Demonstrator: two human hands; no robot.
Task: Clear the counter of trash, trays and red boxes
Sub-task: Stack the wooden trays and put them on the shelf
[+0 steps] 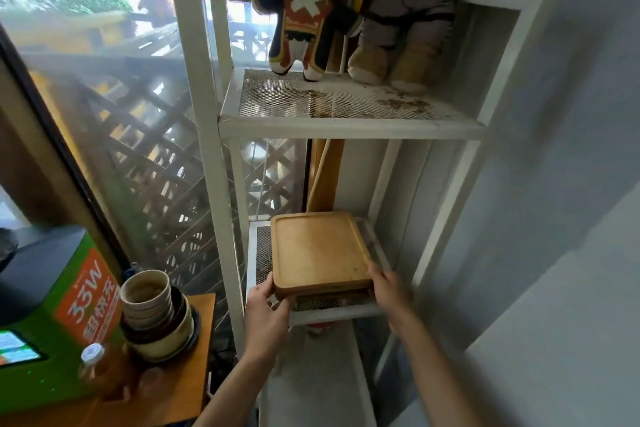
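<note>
Head view: left hand (266, 308), right hand (389, 291) grip tray (318, 250) edges.

left hand (265, 314), right hand (389, 291), gripping wooden trays (318, 250), mesh shelf (332, 314)

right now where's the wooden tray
In the head view the wooden tray lies centre frame on the lower mesh shelf of the white rack, held at its near corners by the left hand and right hand.
</note>
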